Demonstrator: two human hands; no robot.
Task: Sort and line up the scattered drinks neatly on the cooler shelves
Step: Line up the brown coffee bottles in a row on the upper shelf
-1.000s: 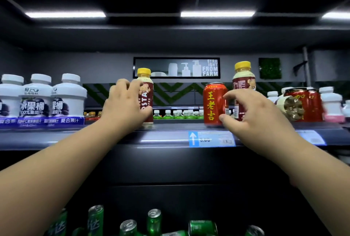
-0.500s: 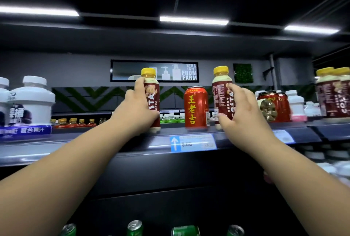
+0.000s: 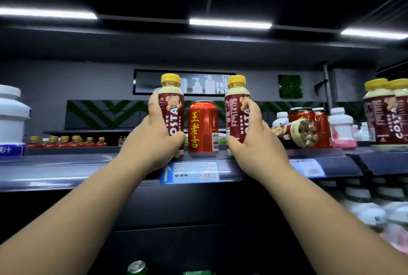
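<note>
Sorting step in hand: left coffee bottle point(image 3: 174, 107) gripped by left hand point(image 3: 154, 140), right coffee bottle point(image 3: 236, 107) gripped by right hand point(image 3: 254, 140), fingers curled round each. Both upright on shelf point(image 3: 88, 164), red can point(image 3: 203, 127) between. Next, judged: both to be lifted clear of can and carried right to matching bottles point(image 3: 384, 113), toppled bottle point(image 3: 298, 130) avoided.

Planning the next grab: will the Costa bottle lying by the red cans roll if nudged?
Probably: the tipped Costa bottle is round, lying base toward us, so it could roll sideways. The red cans beside it may block rightward rolling.
</note>
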